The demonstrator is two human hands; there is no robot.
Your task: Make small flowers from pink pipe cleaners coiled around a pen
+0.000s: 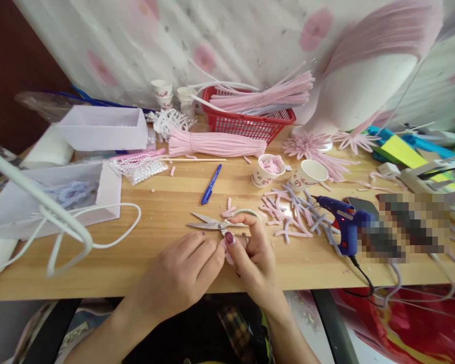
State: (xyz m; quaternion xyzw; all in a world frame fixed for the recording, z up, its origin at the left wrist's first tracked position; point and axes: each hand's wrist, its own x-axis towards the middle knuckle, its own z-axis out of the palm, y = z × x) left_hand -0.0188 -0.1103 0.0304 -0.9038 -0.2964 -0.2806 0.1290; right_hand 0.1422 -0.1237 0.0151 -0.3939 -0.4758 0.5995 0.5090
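A small pink fuzzy chenille piece [228, 254] shows between my two hands, low over the front of the table. My left hand [187, 265] is closed, back upward, its curled fingertips against the piece. Thumb and fingers of my right hand [256, 255] pinch it from the other side, with the index finger arched above. Just beyond the hands are scissors [211, 225], blades apart and pointing left. My right fingers cover part of their pale handles; whether they also grip the scissors I cannot tell. Short cut chenille stems [288, 212], pink and lilac, lie scattered to the right.
A blue glue gun [343, 220] with a lit red light stands at right. Behind are a blue pen [211, 184], paper cups [309, 174], a pink stem bundle [216, 144] and a red basket [246, 126]. White boxes [111, 194] and a white cable stand [70, 230] occupy the left.
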